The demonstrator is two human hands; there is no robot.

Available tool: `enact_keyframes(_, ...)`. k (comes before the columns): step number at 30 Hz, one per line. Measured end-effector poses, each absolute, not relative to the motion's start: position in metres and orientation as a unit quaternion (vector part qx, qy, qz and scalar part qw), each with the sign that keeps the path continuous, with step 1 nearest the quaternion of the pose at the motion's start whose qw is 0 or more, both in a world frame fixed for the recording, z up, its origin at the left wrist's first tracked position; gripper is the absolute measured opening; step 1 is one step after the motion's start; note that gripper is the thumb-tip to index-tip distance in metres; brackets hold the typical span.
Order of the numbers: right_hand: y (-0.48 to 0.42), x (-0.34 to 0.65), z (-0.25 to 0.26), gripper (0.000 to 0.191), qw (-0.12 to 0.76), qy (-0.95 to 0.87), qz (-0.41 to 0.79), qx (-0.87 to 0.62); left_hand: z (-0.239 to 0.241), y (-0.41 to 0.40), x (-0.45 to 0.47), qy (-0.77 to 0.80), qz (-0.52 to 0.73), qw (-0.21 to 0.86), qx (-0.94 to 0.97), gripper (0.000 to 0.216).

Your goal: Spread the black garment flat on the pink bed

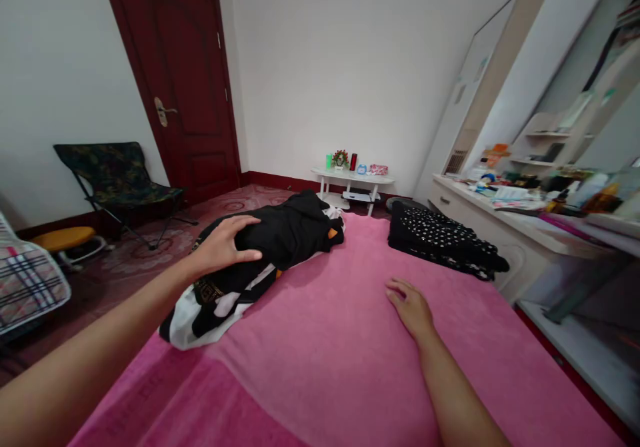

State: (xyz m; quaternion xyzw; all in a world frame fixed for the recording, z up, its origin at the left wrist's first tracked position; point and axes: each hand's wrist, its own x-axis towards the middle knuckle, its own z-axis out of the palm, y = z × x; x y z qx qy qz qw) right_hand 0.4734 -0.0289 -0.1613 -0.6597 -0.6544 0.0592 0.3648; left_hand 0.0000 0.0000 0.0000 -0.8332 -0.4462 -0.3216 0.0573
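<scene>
Over at the far left, a folding chair (117, 177) stands against the wall beside a dark red door (175, 80), well clear of the work. Next comes the left hand (225, 244), laid palm-down on a bundle of black and white clothes (260, 260) that sprawls along the left edge of the pink bedcover (325, 340). Its fingers are spread and curved over the top of the black cloth, thumb lying along the near side, pressing rather than pinching; nothing is gathered between them, so the hand is not closed on the cloth. The bundle runs from below the wrist, where the white part hangs off the bed edge, up past the fingertips toward a small white table (353, 184) at the back wall. To handle this bundle well, I judge the fingers should close on several layers together near its middle, since the loose white end looks likely to slide off the edge if only the top layer is taken. Further right, the right hand (413, 307) rests flat on bare cover, fingers lightly together and holding nothing, well apart from the bundle. Beyond it lies 1 folded black dotted garment (443, 240), near a cluttered dresser (505, 210).
</scene>
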Motion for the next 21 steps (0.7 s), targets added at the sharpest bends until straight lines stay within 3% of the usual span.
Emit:
enact_keyframes(3,-0.029,0.472,-0.161,0.033,0.367,-0.651,0.060,-0.662,-0.014,-0.002,-0.009,-0.445,-0.268,0.073,-0.851,0.082)
enact_keyframes(11,-0.030,0.471,-0.160,0.030,0.376,-0.642,0.069,-0.665,-0.007,-0.014,0.026,-0.519,-0.229,0.166,-0.807,0.033)
enact_keyframes(16,-0.036,0.464,-0.150,0.024,0.427,-0.617,0.106,-0.653,0.019,-0.010,0.044,-0.512,-0.161,0.158,-0.829,0.024)
enact_keyframes(21,-0.041,0.452,-0.133,0.021,0.529,-0.552,0.237,-0.599,0.073,-0.002,0.080,-0.546,-0.158,0.127,-0.813,0.021)
